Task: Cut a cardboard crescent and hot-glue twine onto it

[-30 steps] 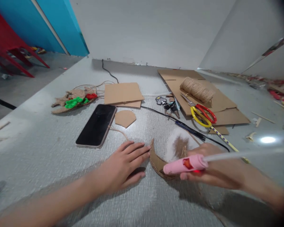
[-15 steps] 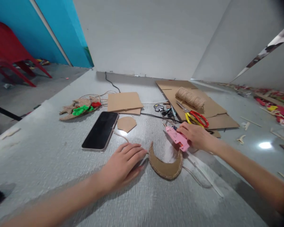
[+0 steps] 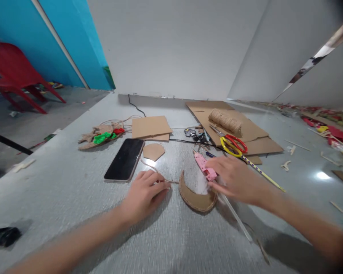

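Note:
My left hand (image 3: 148, 194) rests on the table with its fingers curled and pressed down over a thin twine (image 3: 173, 182). The twine runs from the left horn of a brown cardboard crescent (image 3: 198, 199), whose edge is trimmed with braided twine. My right hand (image 3: 234, 177), slightly blurred, has its fingers and thumb around the rear of a pink glue gun (image 3: 201, 163), beside the crescent's right horn. A clear glue stick (image 3: 237, 219) trails from the gun's back. The gun's handle is partly hidden by my hand.
A phone (image 3: 124, 160) and a cut cardboard piece (image 3: 153, 151) lie beyond my left hand. Scissors (image 3: 234, 145) and a twine roll (image 3: 225, 120) rest on cardboard sheets (image 3: 254, 131). A patterned yellow strip (image 3: 264, 175) lies right of my right hand. Decorated twine work (image 3: 101, 137) sits left.
My right hand has moved left over the glue gun, which has turned and shifted slightly. My left hand has slid left from the crescent's horn, exposing more twine. The yellow strip now shows.

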The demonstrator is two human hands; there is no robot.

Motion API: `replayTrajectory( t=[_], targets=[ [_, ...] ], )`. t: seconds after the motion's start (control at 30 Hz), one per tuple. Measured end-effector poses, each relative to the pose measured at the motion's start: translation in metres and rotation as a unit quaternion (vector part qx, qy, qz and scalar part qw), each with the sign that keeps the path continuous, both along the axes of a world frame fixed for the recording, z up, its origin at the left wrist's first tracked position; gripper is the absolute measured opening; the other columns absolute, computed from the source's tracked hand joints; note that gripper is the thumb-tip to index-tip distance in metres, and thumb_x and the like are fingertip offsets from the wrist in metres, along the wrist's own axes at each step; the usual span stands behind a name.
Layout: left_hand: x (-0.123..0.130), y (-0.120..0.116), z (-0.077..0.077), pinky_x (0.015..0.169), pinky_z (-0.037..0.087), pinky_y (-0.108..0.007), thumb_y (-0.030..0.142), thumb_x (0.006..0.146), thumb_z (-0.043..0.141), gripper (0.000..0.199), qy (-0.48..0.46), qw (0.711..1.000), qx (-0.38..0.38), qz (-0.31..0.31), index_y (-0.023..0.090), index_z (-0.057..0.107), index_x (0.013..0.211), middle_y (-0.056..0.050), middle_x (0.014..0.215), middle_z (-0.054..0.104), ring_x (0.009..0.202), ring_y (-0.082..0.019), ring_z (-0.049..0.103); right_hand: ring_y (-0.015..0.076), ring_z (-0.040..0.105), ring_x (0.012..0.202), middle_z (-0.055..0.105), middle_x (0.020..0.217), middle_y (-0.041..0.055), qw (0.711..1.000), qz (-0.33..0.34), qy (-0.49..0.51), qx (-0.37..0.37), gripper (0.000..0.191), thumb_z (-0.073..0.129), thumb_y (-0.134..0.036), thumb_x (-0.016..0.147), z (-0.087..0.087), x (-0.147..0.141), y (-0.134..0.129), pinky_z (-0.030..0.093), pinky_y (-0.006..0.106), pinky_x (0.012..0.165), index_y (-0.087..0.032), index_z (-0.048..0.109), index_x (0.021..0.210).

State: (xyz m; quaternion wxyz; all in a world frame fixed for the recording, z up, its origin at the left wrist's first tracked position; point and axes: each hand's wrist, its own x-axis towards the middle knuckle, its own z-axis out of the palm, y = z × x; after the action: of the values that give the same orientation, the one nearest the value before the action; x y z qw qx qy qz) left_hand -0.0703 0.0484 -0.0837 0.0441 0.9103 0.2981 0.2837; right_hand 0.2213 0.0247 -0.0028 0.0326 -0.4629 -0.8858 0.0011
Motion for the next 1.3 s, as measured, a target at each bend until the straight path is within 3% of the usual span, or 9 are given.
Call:
replayTrajectory(
  t=[0.13, 0.3, 0.47, 0.57, 0.7, 0.83, 1.0, 1.13, 1.3],
  targets=[
    [0.001, -0.004, 0.004, 0.075, 0.038, -0.037, 0.024, 0.093, 0.053, 0.016, 0.053, 0.998, 0.016, 0.004, 0.023, 0.069, 0.093, -0.004, 0.095, 0.066, 0.088, -0.022, 0.057, 0.0286, 0.060, 0.095, 0.067, 0.099, 0.0100, 0.994, 0.012, 0.079, -0.070, 0.058, 0.070, -0.062, 0.074, -0.027, -0.021, -0.033, 0.043, 0.045, 0.087, -0.017, 0.058, 0.109],
    [-0.010, 0.000, 0.011, 0.082, 0.037, -0.041, 0.024, 0.094, 0.050, 0.029, 0.070, 0.993, 0.076, 0.051, 0.019, 0.062, 0.068, -0.004, 0.093, 0.069, 0.090, -0.024, 0.058, 0.0241, 0.059, 0.092, 0.066, 0.093, 0.0049, 0.983, -0.036, 0.142, -0.114, 0.036, 0.072, -0.035, 0.076, -0.041, -0.030, -0.036, 0.037, 0.049, 0.095, -0.019, 0.056, 0.104],
    [-0.034, 0.008, 0.016, 0.072, 0.042, -0.035, 0.024, 0.097, 0.038, 0.025, 0.083, 0.990, 0.042, 0.102, 0.018, 0.061, 0.088, -0.006, 0.088, 0.066, 0.083, -0.021, 0.060, 0.0191, 0.058, 0.086, 0.061, 0.099, 0.0053, 0.921, -0.133, 0.321, -0.178, 0.039, 0.072, -0.036, 0.074, -0.025, -0.031, -0.034, 0.048, 0.033, 0.075, -0.021, 0.052, 0.104],
    [-0.046, 0.010, 0.016, 0.064, 0.044, -0.029, 0.025, 0.099, 0.034, 0.029, 0.095, 0.991, 0.013, 0.092, 0.017, 0.060, 0.090, -0.004, 0.080, 0.064, 0.074, -0.018, 0.061, 0.0150, 0.057, 0.073, 0.061, 0.093, 0.0032, 0.909, -0.063, 0.373, -0.173, 0.041, 0.071, -0.043, 0.076, -0.022, -0.039, -0.040, 0.048, 0.029, 0.067, -0.022, 0.051, 0.106],
    [-0.054, 0.013, 0.018, 0.055, 0.041, -0.026, 0.029, 0.100, 0.035, 0.031, 0.114, 0.981, 0.029, 0.153, 0.020, 0.061, 0.086, -0.002, 0.069, 0.065, 0.062, -0.016, 0.061, 0.0187, 0.058, 0.077, 0.065, 0.091, 0.0053, 0.954, 0.092, 0.255, -0.133, 0.034, 0.065, -0.050, 0.082, -0.030, -0.059, -0.051, 0.046, 0.034, 0.071, -0.021, 0.057, 0.097],
    [-0.052, 0.013, 0.026, 0.063, 0.047, -0.029, 0.025, 0.097, 0.043, 0.020, 0.043, 0.974, 0.089, 0.203, 0.017, 0.057, 0.109, -0.009, 0.095, 0.069, 0.084, -0.022, 0.065, 0.0223, 0.059, 0.078, 0.067, 0.086, 0.0061, 0.966, 0.160, 0.127, -0.159, 0.041, 0.070, -0.054, 0.076, -0.034, -0.065, -0.049, 0.044, 0.034, 0.069, -0.019, 0.061, 0.094],
    [-0.034, -0.021, 0.040, 0.065, 0.047, -0.030, 0.012, 0.094, 0.045, 0.017, 0.029, 0.987, 0.161, -0.003, 0.017, 0.058, 0.103, -0.005, 0.086, 0.068, 0.074, -0.017, 0.061, 0.0192, 0.061, 0.083, 0.068, 0.091, 0.0072, 0.968, 0.083, 0.210, -0.110, 0.029, 0.058, -0.044, 0.090, -0.014, -0.070, -0.002, 0.042, 0.031, 0.074, -0.017, 0.062, 0.099],
    [-0.022, -0.048, 0.045, 0.056, 0.042, -0.032, 0.015, 0.093, 0.045, 0.017, 0.039, 0.966, 0.174, -0.185, 0.016, 0.063, 0.094, -0.005, 0.078, 0.069, 0.067, -0.017, 0.061, 0.0193, 0.061, 0.082, 0.069, 0.092, 0.0057, 0.985, 0.002, 0.144, -0.095, 0.021, 0.058, -0.037, 0.090, -0.016, -0.109, 0.057, 0.039, 0.029, 0.068, -0.017, 0.063, 0.096],
    [-0.030, -0.027, 0.045, 0.068, 0.046, -0.037, 0.025, 0.080, 0.057, 0.022, 0.087, 0.978, -0.030, -0.186, 0.017, 0.055, 0.101, -0.009, 0.098, 0.068, 0.087, -0.024, 0.062, 0.0203, 0.059, 0.082, 0.069, 0.092, 0.0065, 0.991, 0.026, 0.095, -0.087, 0.022, 0.054, -0.037, 0.090, -0.045, -0.160, 0.099, 0.033, 0.028, 0.059, -0.017, 0.063, 0.087]
  ],
)
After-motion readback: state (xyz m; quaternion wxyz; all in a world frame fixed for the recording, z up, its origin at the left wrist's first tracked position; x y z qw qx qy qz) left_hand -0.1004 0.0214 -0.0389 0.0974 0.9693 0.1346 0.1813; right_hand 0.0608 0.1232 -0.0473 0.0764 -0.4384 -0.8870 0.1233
